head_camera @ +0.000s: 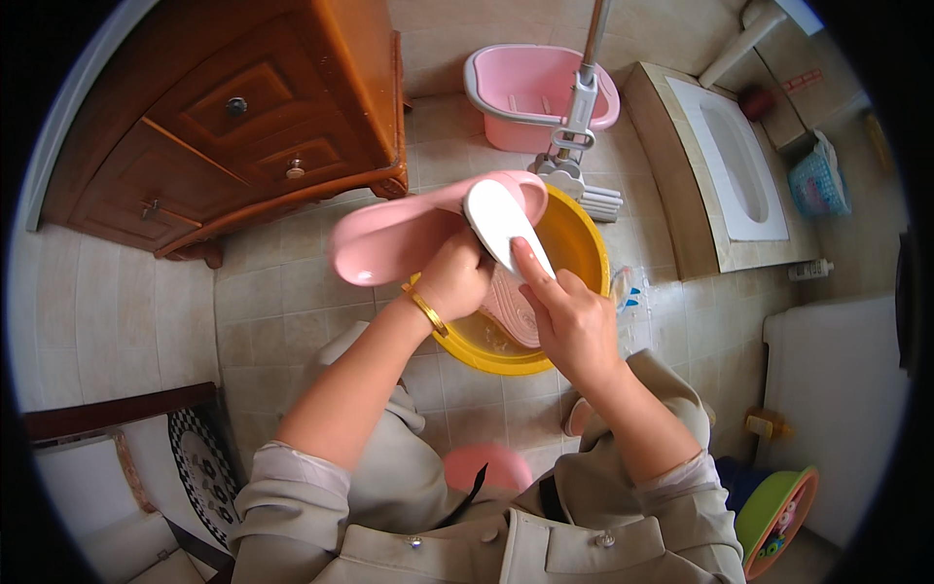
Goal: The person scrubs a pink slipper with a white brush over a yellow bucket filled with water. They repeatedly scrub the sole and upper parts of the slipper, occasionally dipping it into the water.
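Observation:
My left hand [456, 281], with a gold bracelet at the wrist, grips a pink slipper [379, 244] by its near side. My right hand [580, 317] holds a white-backed brush [500, 219], index finger stretched along the back. The brush lies over the slipper near its strap; its bristle side is mostly hidden. Below both hands stands a yellow basin [600, 270] on the floor. A second pink slipper [514, 310] rests in it, ridged surface showing, with some water beside it.
A flat mop [580, 109] stands behind the basin, before a pink tub [511, 135]. A wooden cabinet [270, 95] is at left, a raised squat toilet [730, 160] at right. A plastic bag [622, 281] lies on wet tiles. A pink stool [487, 463] is beneath me.

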A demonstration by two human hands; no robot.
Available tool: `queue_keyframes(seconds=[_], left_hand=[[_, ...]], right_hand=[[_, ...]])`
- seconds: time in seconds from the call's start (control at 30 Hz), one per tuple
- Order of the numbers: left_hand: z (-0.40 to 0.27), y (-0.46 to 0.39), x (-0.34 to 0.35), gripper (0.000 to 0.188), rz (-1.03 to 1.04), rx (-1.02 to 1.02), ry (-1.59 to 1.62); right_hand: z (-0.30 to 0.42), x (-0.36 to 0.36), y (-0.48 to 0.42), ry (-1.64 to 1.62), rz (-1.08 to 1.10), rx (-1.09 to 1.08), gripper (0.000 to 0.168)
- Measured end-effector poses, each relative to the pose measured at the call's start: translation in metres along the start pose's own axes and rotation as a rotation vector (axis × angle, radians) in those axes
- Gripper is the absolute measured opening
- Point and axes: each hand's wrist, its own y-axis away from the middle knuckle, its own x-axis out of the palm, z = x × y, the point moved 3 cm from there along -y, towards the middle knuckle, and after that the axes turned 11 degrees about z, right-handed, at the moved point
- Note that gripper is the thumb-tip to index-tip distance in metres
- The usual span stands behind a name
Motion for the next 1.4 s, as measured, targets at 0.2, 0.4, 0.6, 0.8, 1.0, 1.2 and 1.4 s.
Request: queue_keyframes(seconds=[0.2, 0.4, 0.6, 0.8, 1.0, 1.2, 1.4], left_hand=[[-0.014, -0.003, 0.017, 0.03, 0.112, -0.032, -0.185], [-0.022, 0.002, 0.042, 0.024, 0.151, -0.004, 0.067], [-0.004, 0.002, 0.035, 0.02, 0.043, 0.099, -0.089], [-0.013, 0.003, 0.016, 0.025, 0.063, 0.105, 0.221], [-0.021, 0.004, 0.008, 0.033, -0.009, 0.196, 0.367], [-0.023, 0.003, -0.001, 0.044, 0.018, 0.184, 0.422], [-0.016, 0.006, -0.006, 0.052, 0.055, 0.108, 0.397]], right_hand=[[-0.001, -0.008, -0.011, 0.058, 0.014, 0.091, 0.052], [-0.001, 0.006, -0.009, 0.1, 0.021, 0.079, 0.057], [-0.006, 0.005, 0.006, 0.108, -0.075, -0.002, 0.065], [-0.003, -0.001, 0.022, 0.018, -0.023, -0.021, 0.057], [-0.003, -0.005, 0.026, -0.073, -0.073, -0.06, 0.057], [-0.007, -0.005, 0.03, -0.077, -0.064, -0.076, 0.057], [-0.01, -0.004, 0.032, -0.081, -0.023, -0.087, 0.057]])
